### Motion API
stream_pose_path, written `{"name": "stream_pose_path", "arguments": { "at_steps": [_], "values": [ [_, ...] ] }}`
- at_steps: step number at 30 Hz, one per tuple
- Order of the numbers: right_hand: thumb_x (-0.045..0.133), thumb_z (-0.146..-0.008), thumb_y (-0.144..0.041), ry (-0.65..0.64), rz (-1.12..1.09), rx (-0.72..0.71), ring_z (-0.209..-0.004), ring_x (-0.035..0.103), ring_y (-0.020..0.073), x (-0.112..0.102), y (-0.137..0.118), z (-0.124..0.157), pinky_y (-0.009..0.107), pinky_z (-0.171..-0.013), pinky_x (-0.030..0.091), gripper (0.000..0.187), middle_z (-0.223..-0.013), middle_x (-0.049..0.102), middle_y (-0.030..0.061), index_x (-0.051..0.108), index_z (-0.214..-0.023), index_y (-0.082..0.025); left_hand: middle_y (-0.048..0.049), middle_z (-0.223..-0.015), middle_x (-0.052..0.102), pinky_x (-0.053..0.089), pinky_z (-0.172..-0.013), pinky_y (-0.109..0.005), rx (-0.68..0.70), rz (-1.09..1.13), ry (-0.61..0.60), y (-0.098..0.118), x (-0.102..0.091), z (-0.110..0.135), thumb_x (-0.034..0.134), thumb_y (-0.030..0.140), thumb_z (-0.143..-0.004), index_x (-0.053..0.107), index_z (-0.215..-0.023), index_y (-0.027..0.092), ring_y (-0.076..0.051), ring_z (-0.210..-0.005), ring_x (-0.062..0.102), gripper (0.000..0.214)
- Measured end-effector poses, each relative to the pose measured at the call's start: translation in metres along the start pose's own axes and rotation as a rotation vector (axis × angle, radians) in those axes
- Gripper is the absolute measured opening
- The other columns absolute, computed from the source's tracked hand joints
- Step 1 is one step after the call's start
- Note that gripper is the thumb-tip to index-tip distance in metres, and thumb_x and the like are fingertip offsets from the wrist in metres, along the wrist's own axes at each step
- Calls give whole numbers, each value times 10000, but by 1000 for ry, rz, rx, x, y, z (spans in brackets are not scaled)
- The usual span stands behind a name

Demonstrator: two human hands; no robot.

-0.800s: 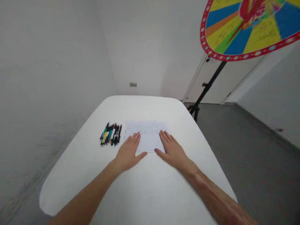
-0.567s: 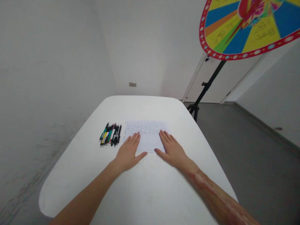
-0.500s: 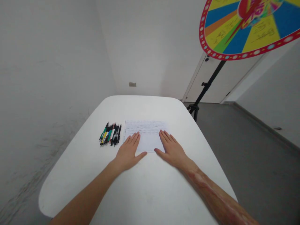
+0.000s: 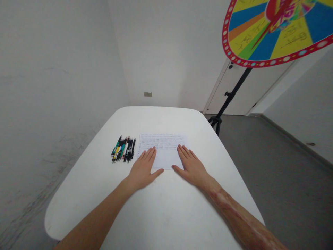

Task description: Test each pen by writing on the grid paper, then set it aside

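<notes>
A sheet of paper (image 4: 166, 158) lies flat on the white table (image 4: 161, 208), its upper half covered with lines of handwriting. Over its left side rests my left hand (image 4: 142, 168), flat and palm down with the thumb spread to the right. My right hand (image 4: 191, 166) lies flat across the paper's right side, thumb pointing left. Both hands are open and hold nothing. Left of the paper, several pens (image 4: 123, 149) lie side by side in a bunch, mostly black with some green, yellow and red. The paper's lower corners are hidden under my hands.
Beyond the table's right edge, a colourful prize wheel (image 4: 265, 41) stands on a black tripod stand (image 4: 231, 95). A white door (image 4: 234, 90) is behind it. Walls close in at the left and far side; grey floor (image 4: 260, 146) shows at right.
The view has shifted very slightly. My hands, the paper and the pens keep their places.
</notes>
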State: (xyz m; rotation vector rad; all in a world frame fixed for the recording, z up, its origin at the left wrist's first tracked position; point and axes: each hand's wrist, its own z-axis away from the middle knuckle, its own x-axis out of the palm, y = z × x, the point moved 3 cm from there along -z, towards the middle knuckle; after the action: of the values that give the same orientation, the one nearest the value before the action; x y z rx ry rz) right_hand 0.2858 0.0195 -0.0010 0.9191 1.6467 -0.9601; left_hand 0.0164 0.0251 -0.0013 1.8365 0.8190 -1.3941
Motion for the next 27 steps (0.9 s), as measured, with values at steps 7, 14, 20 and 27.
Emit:
{"name": "stream_pose_path", "arguments": {
  "at_steps": [7, 14, 20, 27],
  "values": [
    [514, -1080, -647, -21, 5, 13, -1713, 282, 350, -1, -1, -1, 560, -1387, 307, 922, -1832, 288, 174, 276, -1780, -98, -167, -1843, 236, 250, -1410, -503, -6, -5, -5, 0, 1, 0, 324, 784, -1103, 199, -1788, 127, -319, -1717, 261, 958],
    [502, -1081, -656, -18, -11, 6, -1715, 279, 346, -2, 0, 0, 569, -1385, 307, 926, -1832, 295, 171, 244, -1793, -122, -161, -1846, 233, 252, -1408, -505, -13, 5, -8, -1, 0, 1, 337, 783, -1100, 184, -1794, 141, -322, -1716, 265, 957],
    [485, -1088, -669, -7, -44, 12, -1714, 283, 343, -6, 1, 1, 552, -1386, 308, 906, -1836, 294, 177, 284, -1774, -112, -152, -1834, 289, 274, -1400, -508, -19, 69, 8, 1, -7, 0, 372, 759, -1102, 305, -1756, 168, -316, -1702, 308, 884],
    [495, -1101, -571, 99, -147, 20, -1663, 389, 350, -11, 9, 1, 582, -1369, 332, 748, -1780, 433, 162, 388, -1731, -181, -93, -1475, 730, 493, -1231, -489, -342, 204, 318, -50, -75, -4, 527, 537, -1095, 598, -1529, 241, -299, -1400, 643, 530]
  ]
}}
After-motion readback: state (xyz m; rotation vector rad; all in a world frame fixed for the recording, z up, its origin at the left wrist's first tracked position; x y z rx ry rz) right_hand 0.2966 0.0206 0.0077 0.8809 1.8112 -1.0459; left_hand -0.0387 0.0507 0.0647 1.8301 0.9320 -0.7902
